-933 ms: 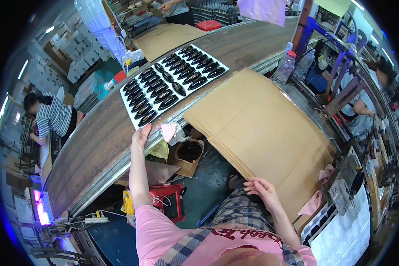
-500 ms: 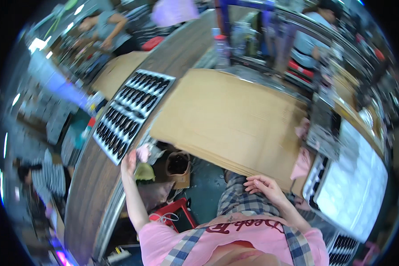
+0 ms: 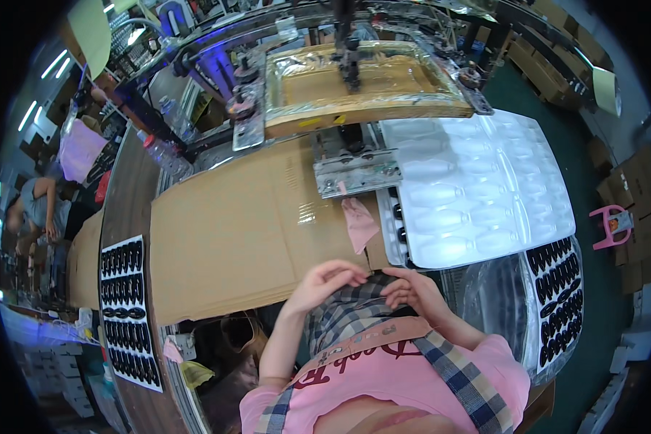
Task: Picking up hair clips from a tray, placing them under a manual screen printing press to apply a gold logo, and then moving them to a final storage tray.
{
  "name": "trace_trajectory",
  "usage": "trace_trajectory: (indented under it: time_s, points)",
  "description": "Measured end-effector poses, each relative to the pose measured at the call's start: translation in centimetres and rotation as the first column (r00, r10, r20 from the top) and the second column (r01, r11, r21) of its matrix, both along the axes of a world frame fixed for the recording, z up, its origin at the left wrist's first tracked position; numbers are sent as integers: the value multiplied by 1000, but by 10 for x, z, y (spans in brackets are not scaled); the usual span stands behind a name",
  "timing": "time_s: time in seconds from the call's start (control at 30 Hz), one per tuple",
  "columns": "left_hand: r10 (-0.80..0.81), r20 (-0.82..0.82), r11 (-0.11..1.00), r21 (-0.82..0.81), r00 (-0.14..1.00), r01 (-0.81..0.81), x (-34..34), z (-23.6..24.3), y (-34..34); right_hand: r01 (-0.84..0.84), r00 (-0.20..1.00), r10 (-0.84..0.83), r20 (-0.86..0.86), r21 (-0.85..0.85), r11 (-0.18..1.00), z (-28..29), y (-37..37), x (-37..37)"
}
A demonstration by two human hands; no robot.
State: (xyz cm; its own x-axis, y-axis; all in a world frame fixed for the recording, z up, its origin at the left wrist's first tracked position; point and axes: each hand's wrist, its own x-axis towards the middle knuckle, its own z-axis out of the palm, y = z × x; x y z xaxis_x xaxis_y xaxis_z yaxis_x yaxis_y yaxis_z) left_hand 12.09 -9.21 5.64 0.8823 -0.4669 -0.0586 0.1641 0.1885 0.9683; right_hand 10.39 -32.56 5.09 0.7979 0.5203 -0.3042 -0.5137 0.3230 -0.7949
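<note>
My left hand (image 3: 329, 282) hangs over my checked apron near the front edge of a large cardboard sheet (image 3: 224, 239), fingers loosely curved and holding nothing. My right hand (image 3: 409, 293) is just beside it, fingers bent and apart, empty. A pink cloth (image 3: 359, 226) lies on the cardboard above my hands, below a metal fixture (image 3: 354, 176). A stacked white moulded plastic tray (image 3: 477, 188) sits right of that, with black oval pieces showing at its left edge. A white board of black oval pieces (image 3: 130, 311) lies on the dark wooden bench at left.
Another board of black pieces (image 3: 557, 304) is at right. A machine with a wooden-framed screen (image 3: 362, 114) stands across the bench. Bottles (image 3: 163, 152) are at back left, a co-worker (image 3: 40, 206) beyond. A pink stool (image 3: 610, 228) is on the right-side floor.
The view has swung right toward the machine and white tray. My left hand has left the edge of the board with black pieces and moved in beside my right hand.
</note>
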Motion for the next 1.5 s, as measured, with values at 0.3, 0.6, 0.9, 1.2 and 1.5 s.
trace_trajectory:
  time_s: [0.3, 0.6, 0.9, 1.2, 1.5]
  points:
    - [-86, -3, 985, -148, 996, 85, 40, -3, -89, 411, 911, -400, 102, -138, 901, 14, -36, -2]
    - [-140, 37, 989, -33, 989, 141, 42, 20, -116, 536, 753, -277, 597, -312, 784, -26, -35, -24]
    - [-370, 110, 907, 256, 923, 333, 42, 26, -107, 241, 953, -189, -236, 211, 947, -71, -25, -25]
    - [-118, 194, 992, -29, 974, 126, 27, 13, -85, 295, 955, -292, 59, -35, 955, -59, -12, -18]
    - [644, 357, 751, -129, 676, -647, -13, 43, -30, 131, 854, 39, 519, -288, 949, -52, 3, -21]
